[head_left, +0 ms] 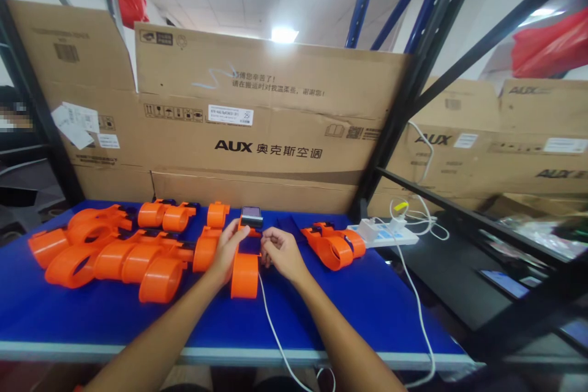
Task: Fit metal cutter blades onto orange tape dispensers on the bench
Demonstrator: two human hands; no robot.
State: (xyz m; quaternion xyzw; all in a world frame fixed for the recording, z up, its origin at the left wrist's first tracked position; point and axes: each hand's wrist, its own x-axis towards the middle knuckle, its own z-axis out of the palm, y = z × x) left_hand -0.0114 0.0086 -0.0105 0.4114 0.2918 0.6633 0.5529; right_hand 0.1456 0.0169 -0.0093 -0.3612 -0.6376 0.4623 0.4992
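My left hand (229, 248) is wrapped around an orange plastic holder (245, 275) with a wide ring at its lower end. On top of that holder sits a small black device (252, 215) with a screen. Close beside it, my right hand (283, 252) has its fingers curled in a pinch at the holder's right side. A white cable (271, 312) rises from the table edge to those fingertips; its plug is hidden. Another orange ring holder (205, 249) lies just left of my left hand.
Many orange ring holders (117, 257) are grouped on the left of the blue table (220, 331). A few more (337, 249) lie at the right, near a white power strip (386, 234) with cables. Cardboard (266, 122) walls the back; a black metal post (404, 110) stands right.
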